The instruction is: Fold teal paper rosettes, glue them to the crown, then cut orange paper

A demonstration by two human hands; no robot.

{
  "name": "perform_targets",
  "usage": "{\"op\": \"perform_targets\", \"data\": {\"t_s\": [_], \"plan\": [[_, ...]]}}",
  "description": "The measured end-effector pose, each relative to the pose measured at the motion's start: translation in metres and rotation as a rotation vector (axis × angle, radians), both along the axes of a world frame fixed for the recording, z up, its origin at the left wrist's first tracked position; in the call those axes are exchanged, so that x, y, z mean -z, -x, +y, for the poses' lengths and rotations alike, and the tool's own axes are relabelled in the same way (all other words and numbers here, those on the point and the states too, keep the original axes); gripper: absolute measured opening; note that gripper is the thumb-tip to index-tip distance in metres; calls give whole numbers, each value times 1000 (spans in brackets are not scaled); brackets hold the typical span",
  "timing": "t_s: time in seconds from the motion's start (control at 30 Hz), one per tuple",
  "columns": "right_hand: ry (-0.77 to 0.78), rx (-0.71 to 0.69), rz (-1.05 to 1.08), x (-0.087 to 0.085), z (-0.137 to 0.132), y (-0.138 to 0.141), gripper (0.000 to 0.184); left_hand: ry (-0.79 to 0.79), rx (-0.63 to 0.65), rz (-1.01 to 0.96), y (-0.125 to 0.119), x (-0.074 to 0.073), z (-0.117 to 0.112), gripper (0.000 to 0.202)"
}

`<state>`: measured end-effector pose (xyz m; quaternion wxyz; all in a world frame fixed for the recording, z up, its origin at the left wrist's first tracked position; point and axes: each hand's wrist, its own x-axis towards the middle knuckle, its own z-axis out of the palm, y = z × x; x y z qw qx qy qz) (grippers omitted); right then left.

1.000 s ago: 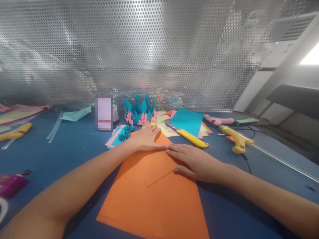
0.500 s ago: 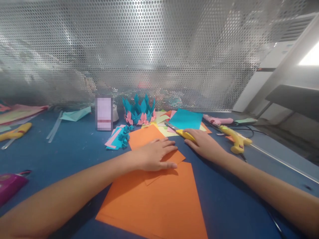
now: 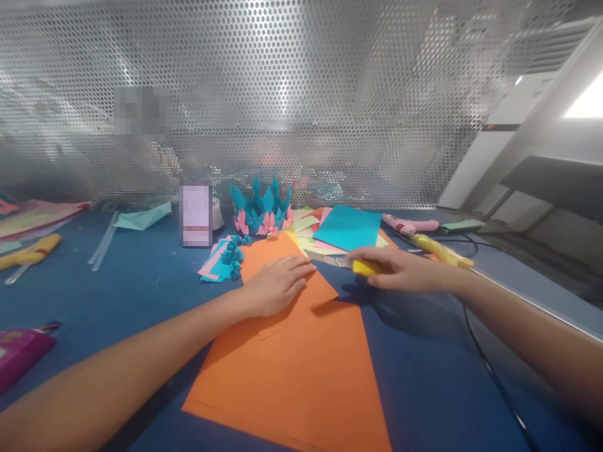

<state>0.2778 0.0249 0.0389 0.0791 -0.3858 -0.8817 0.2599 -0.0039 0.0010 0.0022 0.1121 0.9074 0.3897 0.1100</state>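
Observation:
A large folded orange paper sheet point(image 3: 301, 358) lies on the blue table in front of me. My left hand point(image 3: 277, 285) rests flat on its upper part, fingers stretched out. My right hand point(image 3: 400, 269) is closed round a yellow utility knife point(image 3: 363, 267) and holds it just above the table, right of the orange sheet's top corner. The knife's blade end points left towards the paper pile.
Behind the sheet are a teal and pink paper crown point(image 3: 261, 210), a teal sheet point(image 3: 348, 227) on mixed coloured papers, small folded teal pieces point(image 3: 226, 257) and a white bottle point(image 3: 195, 213). A yellow glue gun point(image 3: 443, 251) with cable lies right. Another yellow knife point(image 3: 28, 251) lies far left. A perforated metal screen point(image 3: 282, 94) closes the back.
My right hand left the orange sheet, reached to the yellow knife by the paper pile, closed on it and lifted it. My left hand stayed on the sheet, shifting slightly.

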Motion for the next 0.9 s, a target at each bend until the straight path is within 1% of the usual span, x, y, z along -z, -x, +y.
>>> {"op": "perform_targets", "data": {"t_s": [0.1, 0.2, 0.27, 0.37, 0.53, 0.67, 0.9], "plan": [[154, -111, -99, -15, -2, -7, 43, -8, 47, -44, 3, 0, 8, 42], [228, -170, -172, -23, -4, -10, 36, 5, 45, -98, 6, 1, 15, 41], [229, -181, -186, -25, -5, -10, 34, 33, 30, -122, 7, 3, 17, 40], [195, -156, -201, -27, -5, -10, 32, 73, 17, -135, 7, 3, 19, 40], [184, -110, -243, -26, -4, -12, 33, 109, -4, -129, 6, -1, 18, 40], [190, -103, -278, -25, -4, -13, 32, 124, -28, -144, 5, -2, 17, 40], [195, -102, -302, -27, -6, -12, 32, 144, -8, -200, 8, 1, 20, 39]]}}
